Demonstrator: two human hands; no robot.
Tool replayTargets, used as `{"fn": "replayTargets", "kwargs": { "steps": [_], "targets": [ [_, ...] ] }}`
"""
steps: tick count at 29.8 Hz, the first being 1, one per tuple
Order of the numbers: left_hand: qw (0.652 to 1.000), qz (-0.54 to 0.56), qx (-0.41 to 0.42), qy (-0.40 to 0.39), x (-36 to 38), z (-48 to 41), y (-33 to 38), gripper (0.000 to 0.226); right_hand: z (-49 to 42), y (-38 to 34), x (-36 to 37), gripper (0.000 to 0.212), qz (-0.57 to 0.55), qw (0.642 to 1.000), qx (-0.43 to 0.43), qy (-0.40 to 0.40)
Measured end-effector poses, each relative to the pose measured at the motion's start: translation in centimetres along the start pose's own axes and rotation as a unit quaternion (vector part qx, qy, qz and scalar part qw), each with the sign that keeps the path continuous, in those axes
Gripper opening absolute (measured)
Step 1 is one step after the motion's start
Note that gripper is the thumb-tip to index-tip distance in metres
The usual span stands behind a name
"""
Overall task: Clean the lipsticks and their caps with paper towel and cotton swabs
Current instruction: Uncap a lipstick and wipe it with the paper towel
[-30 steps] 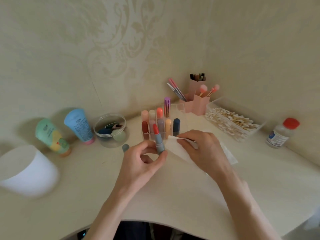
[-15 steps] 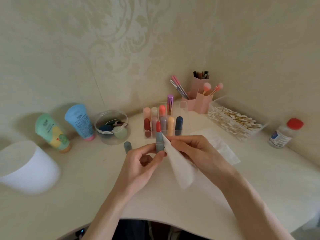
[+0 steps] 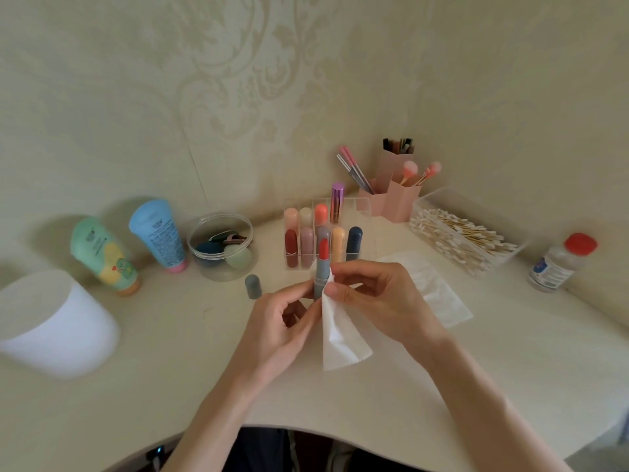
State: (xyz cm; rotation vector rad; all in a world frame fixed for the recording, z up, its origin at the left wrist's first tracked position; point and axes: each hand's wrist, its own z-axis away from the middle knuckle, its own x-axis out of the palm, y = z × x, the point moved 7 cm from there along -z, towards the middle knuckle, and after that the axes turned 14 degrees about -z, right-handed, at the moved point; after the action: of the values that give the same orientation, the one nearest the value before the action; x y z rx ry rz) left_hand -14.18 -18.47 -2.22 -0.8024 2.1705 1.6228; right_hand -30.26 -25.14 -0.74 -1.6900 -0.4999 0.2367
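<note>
Head view: left hand [image 3: 282,321] at centre frame, thumb and fingers clamped on the lower body of the grey-blue lipstick [image 3: 320,272]. The tube is upright with the red bullet exposed at the top, lifted above the table [image 3: 170,376]. Right hand [image 3: 377,294] just right of it, fingertips pinching a folded paper towel [image 3: 340,335] against the right side of the tube; the rest of the towel hangs down below both hands. Grey cap [image 3: 253,286] stands on the table just left of the left hand, apart from it. A flat paper sheet [image 3: 439,294] lies on the table right of the right hand, partly hidden by it. Behind the hands, clear organizer [image 3: 366,226] with capped lipsticks standing in its slots. Left of that: round clear container [image 3: 221,247], blue tube [image 3: 158,233], green tube [image 3: 102,253], and a white tub [image 3: 51,325] at the left edge. Right of the organizer: clear box of cotton swabs [image 3: 459,233], then a small bottle with a red cap [image 3: 558,264] at far right. Pink brush holder [image 3: 401,202] sits farthest back, against the wall.
</note>
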Motion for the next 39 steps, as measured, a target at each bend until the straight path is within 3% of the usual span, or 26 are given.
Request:
{"fn": "replayTargets", "kwargs": {
  "steps": [5,10,15,21,26,29,33,36,39],
  "targets": [
    [1.000,0.021,-0.015,-0.008,0.1,0.1,0.1,0.020,-0.1,-0.8,-0.8,0.020,0.028,0.999,-0.026,0.028],
    [0.991,0.124,-0.055,-0.012,0.1,-0.1,-0.5,0.016,0.5,-3.4,-2.1,0.024,0.097,0.974,-0.184,0.088],
    [0.989,0.136,-0.057,-0.019,0.0,0.0,0.0,0.019,1.1,-3.3,0.3,0.022,0.155,0.961,-0.227,0.027],
    [0.989,0.137,-0.056,-0.018,-0.1,0.1,0.2,0.021,1.0,-2.1,1.4,0.017,0.158,0.972,-0.173,-0.028],
    [0.990,0.131,-0.034,-0.046,0.3,0.2,0.5,0.021,0.7,-1.7,1.1,0.015,0.041,0.996,-0.078,0.034],
    [0.991,0.121,-0.026,-0.051,0.5,0.4,0.3,0.019,0.7,-1.3,0.9,0.023,0.030,0.997,-0.037,0.057],
    [0.994,0.100,-0.017,-0.037,0.6,0.3,0.6,0.020,0.8,-0.9,1.1,0.005,0.022,0.998,-0.002,0.061],
    [0.996,0.082,-0.009,-0.031,0.9,0.4,0.8,0.021,0.9,-0.9,1.3,0.005,0.015,0.998,0.005,0.061],
    [0.998,0.026,0.009,-0.051,1.2,0.6,1.0,0.017,1.1,-0.8,1.3,0.018,0.019,0.998,0.005,0.061]
  ]
}}
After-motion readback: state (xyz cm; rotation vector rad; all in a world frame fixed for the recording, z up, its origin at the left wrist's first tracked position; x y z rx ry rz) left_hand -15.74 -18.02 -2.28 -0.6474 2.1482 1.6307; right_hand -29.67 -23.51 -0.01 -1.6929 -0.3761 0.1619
